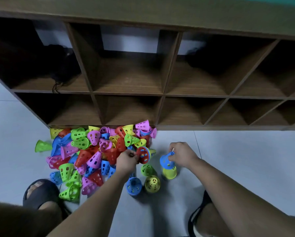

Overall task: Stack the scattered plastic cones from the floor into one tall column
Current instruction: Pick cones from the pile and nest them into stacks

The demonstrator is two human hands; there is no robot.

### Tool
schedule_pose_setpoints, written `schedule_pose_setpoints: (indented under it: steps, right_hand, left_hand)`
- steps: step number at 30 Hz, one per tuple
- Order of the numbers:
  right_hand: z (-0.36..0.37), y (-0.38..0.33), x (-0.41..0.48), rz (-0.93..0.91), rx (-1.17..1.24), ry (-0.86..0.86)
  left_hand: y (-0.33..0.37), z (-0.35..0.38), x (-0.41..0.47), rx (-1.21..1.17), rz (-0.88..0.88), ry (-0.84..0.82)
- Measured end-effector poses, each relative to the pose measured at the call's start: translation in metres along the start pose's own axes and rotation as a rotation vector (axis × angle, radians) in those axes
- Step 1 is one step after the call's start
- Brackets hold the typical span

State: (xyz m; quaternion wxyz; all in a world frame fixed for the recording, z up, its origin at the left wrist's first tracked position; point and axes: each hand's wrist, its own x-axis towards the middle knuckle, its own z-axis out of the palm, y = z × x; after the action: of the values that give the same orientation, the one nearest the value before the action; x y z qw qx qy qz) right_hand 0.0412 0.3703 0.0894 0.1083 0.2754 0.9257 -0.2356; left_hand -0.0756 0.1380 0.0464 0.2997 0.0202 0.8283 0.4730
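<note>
1. Right grip [182,155]: the fingers pinch a blue cone [167,160] near its narrow end. They hold it tilted just above a yellow cone [169,173] standing on the floor [246,159]. The likely purpose is to seat blue over yellow and build the column.
2. Left grip [128,159]: the fingers curl round the rim of a red cone [142,155], which lies on its side at the right edge of the pile [92,151]. Blue and yellow rims show nested behind it. This is probably the next supply.
3. The column stands right of the pile and apart from it, presumably to avoid knocks.
4. Counts:
   - Column: two cones are certain; a darker base beneath cannot be identified.
   - Between the arms: three loose cones, one green [147,170], one blue [134,185] and one yellow [152,183].
   - Left of the pile: one stray green cone [42,146].
   - Pile: dozens, too tangled for an exact count.
5. The pile lies against the base of the shelf [160,94].
</note>
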Motion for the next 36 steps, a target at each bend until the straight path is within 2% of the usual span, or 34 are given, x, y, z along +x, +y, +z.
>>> schedule_pose_setpoints:
  steps: [7, 10, 11, 13, 15, 18, 22, 26, 31, 36]
  right_hand:
    - [0.012, 0.023, -0.030, 0.109, -0.064, -0.079]
    - [0.020, 0.026, -0.031, 0.131, -0.038, -0.040]
    - [0.020, 0.023, -0.032, 0.155, 0.080, -0.003]
    - [0.015, 0.012, -0.035, 0.275, 0.546, 0.025]
    - [0.008, 0.001, -0.039, 0.385, 0.945, -0.109]
    - [0.002, -0.005, -0.050, 0.367, 1.121, -0.354]
    - [0.003, 0.001, -0.057, 0.326, 1.274, -0.405]
    - [0.004, 0.001, -0.057, 0.292, 1.293, -0.347]
    - [-0.002, 0.014, -0.047, 0.270, 1.267, -0.184]
    - [0.000, 0.037, -0.040, 0.304, 1.027, 0.035]
  left_hand:
    - [0.001, 0.023, -0.016, -0.038, -0.001, -0.071]
    - [0.010, 0.024, -0.024, -0.059, -0.029, -0.098]
    - [0.012, 0.025, -0.025, -0.073, -0.040, -0.130]
    - [0.016, 0.028, -0.029, -0.084, -0.057, -0.214]
    - [0.018, 0.032, -0.032, -0.077, -0.059, -0.278]
    - [0.024, 0.036, -0.038, -0.088, -0.041, -0.319]
    - [0.025, 0.034, -0.040, -0.141, -0.049, -0.331]
    - [0.026, 0.030, -0.037, -0.169, -0.062, -0.346]
    - [0.015, 0.024, -0.023, -0.197, -0.118, -0.306]
    - [-0.008, 0.013, -0.007, -0.197, -0.180, -0.243]
